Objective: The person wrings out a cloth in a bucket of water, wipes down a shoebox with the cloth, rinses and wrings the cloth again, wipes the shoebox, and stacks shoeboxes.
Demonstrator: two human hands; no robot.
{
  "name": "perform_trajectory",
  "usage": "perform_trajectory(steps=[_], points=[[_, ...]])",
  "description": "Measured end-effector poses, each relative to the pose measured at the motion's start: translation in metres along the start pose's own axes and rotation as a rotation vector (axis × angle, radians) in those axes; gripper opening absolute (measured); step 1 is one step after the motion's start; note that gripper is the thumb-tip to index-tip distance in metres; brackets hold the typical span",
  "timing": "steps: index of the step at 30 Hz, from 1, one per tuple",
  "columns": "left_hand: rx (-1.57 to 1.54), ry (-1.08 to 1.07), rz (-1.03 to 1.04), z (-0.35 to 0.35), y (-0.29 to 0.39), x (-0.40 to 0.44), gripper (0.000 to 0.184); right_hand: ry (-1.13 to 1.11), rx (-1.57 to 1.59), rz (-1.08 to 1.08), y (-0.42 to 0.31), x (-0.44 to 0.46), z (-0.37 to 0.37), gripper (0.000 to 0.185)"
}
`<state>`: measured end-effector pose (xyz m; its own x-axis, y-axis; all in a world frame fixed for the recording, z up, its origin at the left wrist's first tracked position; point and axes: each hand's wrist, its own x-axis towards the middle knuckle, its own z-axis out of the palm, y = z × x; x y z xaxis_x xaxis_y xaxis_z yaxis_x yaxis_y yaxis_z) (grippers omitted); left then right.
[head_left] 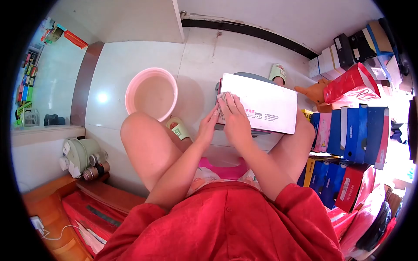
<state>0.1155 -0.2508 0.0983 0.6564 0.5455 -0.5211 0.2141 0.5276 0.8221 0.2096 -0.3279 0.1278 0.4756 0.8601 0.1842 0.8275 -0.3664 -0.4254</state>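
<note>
A white cardboard box [261, 98] with red and black print on its top lies in front of me, over a grey object [250, 76] that is mostly hidden beneath it. My right hand [235, 118] presses a crumpled greyish cloth [222, 96] onto the box's left end, fingers stretched over it. Beside it, my left hand [208, 126] holds the box's left edge, with its fingers together and partly hidden. A pink basin [130, 98] of cloudy water stands on the floor to the left of the box.
Stacked shoe boxes [355, 132] line the right side, with a red bag [352, 85] and an orange-brown plush toy [318, 93] above them. At left are a pale green container [82, 152] and jars [98, 157]. Glossy tiles [106, 74] cover the floor.
</note>
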Motion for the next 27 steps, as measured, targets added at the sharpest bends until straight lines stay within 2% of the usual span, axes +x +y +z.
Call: perform_trajectory(steps=[10,12,13,15,18,27], points=[[0.07,-0.043,0.074,0.002,-0.002,0.007,0.053,-0.027,-0.021,0.012,-0.002,-0.029,-0.002,0.058],[0.033,0.006,0.203,0.005,-0.008,0.011,0.051,-0.04,-0.018,0.015,-0.007,-0.034,-0.008,0.058],[0.032,0.006,0.203,0.003,-0.012,0.014,0.051,-0.037,-0.001,0.024,-0.01,-0.034,-0.01,0.057],[0.076,-0.092,0.315,0.0,-0.015,0.02,0.05,-0.035,0.016,0.032,-0.01,-0.033,-0.01,0.056],[0.085,-0.102,0.27,-0.001,-0.016,0.022,0.049,-0.005,0.024,0.007,-0.002,-0.026,-0.003,0.055],[0.223,-0.069,0.302,-0.002,-0.007,0.015,0.048,0.057,0.025,0.024,0.012,0.015,0.003,0.056]])
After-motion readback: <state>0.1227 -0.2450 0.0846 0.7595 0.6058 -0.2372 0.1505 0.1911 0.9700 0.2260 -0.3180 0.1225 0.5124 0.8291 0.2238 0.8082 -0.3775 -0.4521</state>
